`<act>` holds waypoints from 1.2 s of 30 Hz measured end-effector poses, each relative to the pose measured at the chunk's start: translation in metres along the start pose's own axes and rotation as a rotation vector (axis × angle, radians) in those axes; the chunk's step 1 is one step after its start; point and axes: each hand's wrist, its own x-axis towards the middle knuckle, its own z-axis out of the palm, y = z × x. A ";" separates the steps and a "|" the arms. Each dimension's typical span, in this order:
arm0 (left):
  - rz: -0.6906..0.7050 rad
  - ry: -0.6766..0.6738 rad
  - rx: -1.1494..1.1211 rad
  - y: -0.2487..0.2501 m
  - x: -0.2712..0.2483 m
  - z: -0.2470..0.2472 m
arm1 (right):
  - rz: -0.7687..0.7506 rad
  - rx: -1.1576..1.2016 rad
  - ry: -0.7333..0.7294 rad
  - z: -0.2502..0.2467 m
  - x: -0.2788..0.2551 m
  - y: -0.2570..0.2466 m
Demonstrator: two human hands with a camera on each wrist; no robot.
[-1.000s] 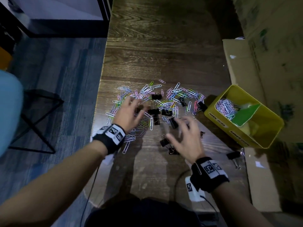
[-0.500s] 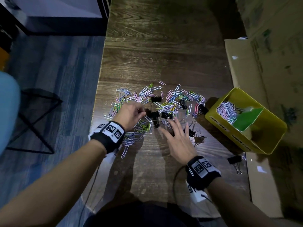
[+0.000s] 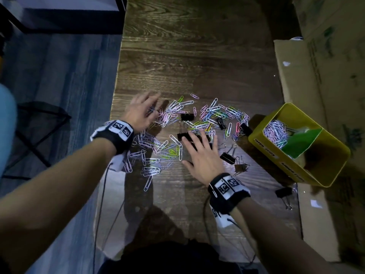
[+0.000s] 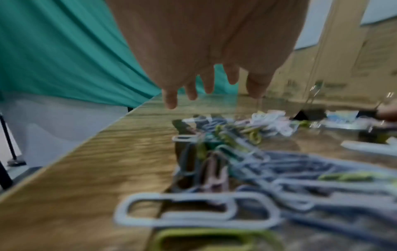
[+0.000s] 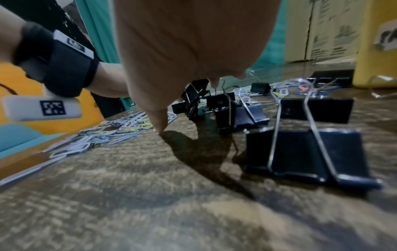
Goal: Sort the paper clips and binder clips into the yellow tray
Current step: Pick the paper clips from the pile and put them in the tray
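Note:
Many coloured paper clips (image 3: 213, 115) and several black binder clips (image 3: 228, 157) lie scattered across the wooden table (image 3: 197, 46). The yellow tray (image 3: 262, 143) stands at the right; its far compartment holds paper clips (image 3: 275, 131) beside a green divider (image 3: 300, 142). My left hand (image 3: 144, 111) hovers with spread fingers over the left end of the pile, holding nothing. My right hand (image 3: 201, 153) lies flat with straight fingers on the binder clips in the middle; in the right wrist view its thumb tip (image 5: 160, 125) touches the table near binder clips (image 5: 300, 152).
Flattened cardboard (image 3: 296, 80) lies under and behind the tray at the right. One binder clip (image 3: 284, 194) sits apart near the table's right edge. The table's left edge (image 3: 116, 91) drops to a blue carpet with a dark chair frame (image 3: 39, 123).
My left hand has lifted off the clips, opened and moved farther out to the pile's left end. My right hand has slid forward and flattened onto the binder clips.

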 end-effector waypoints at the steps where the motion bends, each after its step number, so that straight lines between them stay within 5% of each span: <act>1: -0.010 -0.097 0.106 -0.009 0.004 0.003 | 0.011 0.013 0.007 0.001 0.001 0.000; 4: 0.045 -0.317 0.281 -0.018 0.000 0.020 | 0.035 0.009 0.037 0.003 0.002 0.004; 15: 0.319 -0.224 0.262 0.008 -0.104 0.071 | 0.183 -0.027 0.097 -0.004 -0.005 0.017; 20: 0.002 0.035 0.015 -0.006 -0.119 0.059 | -0.158 0.026 0.160 -0.012 0.018 -0.020; 23: -0.167 0.010 0.031 -0.019 -0.119 0.062 | -0.177 0.097 -0.006 -0.013 0.043 -0.035; 27: -0.159 -0.062 0.087 -0.010 -0.123 0.072 | -0.131 0.068 -0.212 0.007 0.047 -0.040; 36: -0.040 -0.107 -0.039 0.015 -0.140 0.078 | -0.186 0.149 -0.252 0.020 -0.026 -0.051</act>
